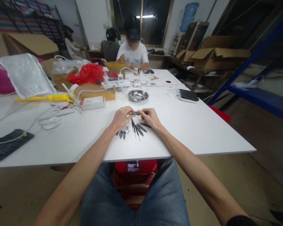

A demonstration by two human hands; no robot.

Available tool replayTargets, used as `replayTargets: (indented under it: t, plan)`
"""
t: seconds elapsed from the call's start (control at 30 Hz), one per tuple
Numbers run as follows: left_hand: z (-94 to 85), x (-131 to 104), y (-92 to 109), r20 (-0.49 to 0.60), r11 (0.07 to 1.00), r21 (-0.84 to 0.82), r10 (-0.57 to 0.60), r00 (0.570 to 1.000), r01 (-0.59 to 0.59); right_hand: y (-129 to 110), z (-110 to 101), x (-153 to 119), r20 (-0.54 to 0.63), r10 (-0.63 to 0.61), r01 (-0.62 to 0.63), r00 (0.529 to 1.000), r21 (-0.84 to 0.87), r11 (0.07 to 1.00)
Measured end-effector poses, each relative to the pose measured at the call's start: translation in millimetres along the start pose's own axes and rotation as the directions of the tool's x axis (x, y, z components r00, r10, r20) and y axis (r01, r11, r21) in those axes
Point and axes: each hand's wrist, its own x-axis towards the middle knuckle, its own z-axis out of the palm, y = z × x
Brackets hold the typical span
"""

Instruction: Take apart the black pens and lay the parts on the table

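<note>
Between my two hands, just above the white table [193, 131], is a dark pen [136, 113] held level. My left hand [123, 118] pinches its left end, and my right hand [150, 117] grips its right end. Below the hands lie several black pen barrels [140, 129] fanned out, with thin ink refills [135, 128] with yellow ends beside them. Nearer my left wrist are several small dark pen caps or tips [123, 135] with clear parts. My fingers hide part of the held pen.
A shiny metal bowl [138, 95] stands beyond my hands. To the left are a white box [92, 103], a power strip [116, 83], a red plastic bag [88, 73] and a black device [10, 144]. A black pad [188, 95] lies right. A person [133, 51] sits opposite.
</note>
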Motion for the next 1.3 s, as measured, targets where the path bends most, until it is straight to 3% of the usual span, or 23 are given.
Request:
replayTargets:
  t: [0.1,0.3,0.4,0.63,0.87,1.03,1.3]
  plan:
    - [0.8,1,3,0.000,1.000,0.015,0.023,1.000,-0.023,4,-1,0,-0.026,0.045,-0.045,0.999,-0.017,0.999]
    - [0.6,0,0,-0.015,0.992,0.125,-0.009,1.000,0.010,10,-4,6,-0.151,-0.037,0.046,0.988,0.054,0.997]
    - [-0.6,0,-1,-0.003,0.993,0.114,-0.010,1.000,0.010,12,-7,7,-0.133,-0.022,0.035,0.991,0.098,0.995]
    - [-2.3,2,5,-0.079,0.997,0.077,0.032,0.996,-0.026,12,-10,4,-0.117,0.030,-0.039,0.993,-0.070,0.997]
    - [-3.2,2,-2,-0.050,0.989,0.141,-0.043,0.998,0.049,14,-4,6,-0.074,-0.038,0.035,0.997,-0.038,0.999]
    - [-4.7,2,-4,-0.040,0.986,0.156,-0.054,0.998,0.059,15,-3,6,-0.049,-0.025,0.016,0.998,-0.189,0.982]
    - [-4.0,2,-9,-0.009,0.982,0.172,-0.083,0.997,0.083,22,-5,7,0.005,-0.110,0.102,0.994,-0.398,0.912]
